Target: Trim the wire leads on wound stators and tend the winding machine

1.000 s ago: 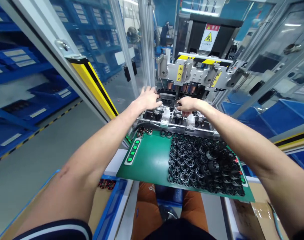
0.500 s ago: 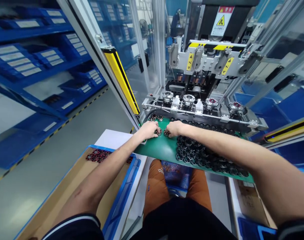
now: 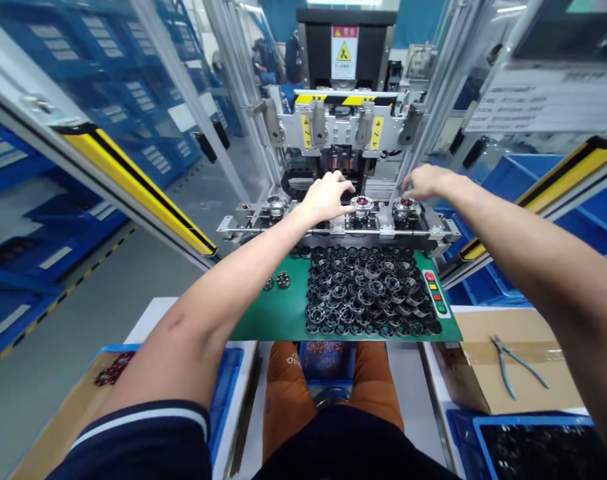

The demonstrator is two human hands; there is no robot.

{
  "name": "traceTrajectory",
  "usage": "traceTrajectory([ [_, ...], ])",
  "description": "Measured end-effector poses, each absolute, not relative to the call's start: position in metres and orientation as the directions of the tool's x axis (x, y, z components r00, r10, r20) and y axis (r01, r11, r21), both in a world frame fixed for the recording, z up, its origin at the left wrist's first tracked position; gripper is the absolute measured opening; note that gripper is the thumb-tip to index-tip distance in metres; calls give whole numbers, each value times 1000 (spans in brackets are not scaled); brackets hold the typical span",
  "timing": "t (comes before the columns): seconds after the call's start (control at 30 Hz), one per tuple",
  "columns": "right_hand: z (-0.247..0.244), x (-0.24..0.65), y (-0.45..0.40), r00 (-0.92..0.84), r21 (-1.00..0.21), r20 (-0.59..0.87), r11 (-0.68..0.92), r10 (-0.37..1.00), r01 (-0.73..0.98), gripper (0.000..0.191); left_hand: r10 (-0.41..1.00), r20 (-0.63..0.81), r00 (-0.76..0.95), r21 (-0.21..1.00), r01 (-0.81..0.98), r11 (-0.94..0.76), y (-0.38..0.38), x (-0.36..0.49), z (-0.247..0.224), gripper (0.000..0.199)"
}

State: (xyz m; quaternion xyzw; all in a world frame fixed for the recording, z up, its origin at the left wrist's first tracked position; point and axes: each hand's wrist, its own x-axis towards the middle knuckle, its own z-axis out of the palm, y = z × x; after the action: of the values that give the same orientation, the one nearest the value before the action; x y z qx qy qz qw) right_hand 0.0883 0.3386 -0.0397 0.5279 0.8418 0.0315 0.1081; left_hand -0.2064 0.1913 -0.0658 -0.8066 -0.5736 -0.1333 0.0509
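Note:
My left hand (image 3: 328, 198) reaches over the machine's fixture row, thumb and fingers apart, nothing between them. Just right of its fingertips, a ring-shaped part with red segments (image 3: 362, 201) sits on a round metal holder. My right hand (image 3: 425, 181) hangs with bent, parted fingers above another red-segmented ring part (image 3: 406, 203) on the rightmost holder; whether a fingertip touches it is hard to see. At the left of the row is a metal holder (image 3: 274, 205); my left hand and forearm hide the one beside it. Two small round wound parts (image 3: 283, 280) lie on the green work surface (image 3: 288, 313).
Many black rings (image 3: 368, 293) are piled on the green surface. A button panel (image 3: 436, 293) lies to their right. Yellow guard bars (image 3: 143, 190) flank the opening. Pliers (image 3: 513, 363) rest on a cardboard box (image 3: 478, 327). A blue-rimmed tray with red parts (image 3: 114, 369) is at lower left.
Both hands have left the small round parts on the green surface and moved up to the fixture row, the right hand farther right. The view has turned to the right.

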Motion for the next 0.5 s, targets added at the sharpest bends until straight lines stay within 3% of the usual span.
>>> traceTrajectory([
  [0.1,-68,100,332,-354,71,-225,378,908,923,60,930,215,299,-4,952,-305,231,-167,-90,54],
  [0.2,-87,102,332,-308,-21,-322,318,895,948,52,938,176,297,-27,954,-297,258,-151,-111,47],
  [0.33,-105,101,347,-253,-145,-486,209,837,967,47,949,109,297,-62,955,-291,285,-153,-128,52],
  [0.5,-121,92,369,-164,-136,-561,105,811,985,33,949,-41,314,-80,945,-316,301,-155,-136,57],
])
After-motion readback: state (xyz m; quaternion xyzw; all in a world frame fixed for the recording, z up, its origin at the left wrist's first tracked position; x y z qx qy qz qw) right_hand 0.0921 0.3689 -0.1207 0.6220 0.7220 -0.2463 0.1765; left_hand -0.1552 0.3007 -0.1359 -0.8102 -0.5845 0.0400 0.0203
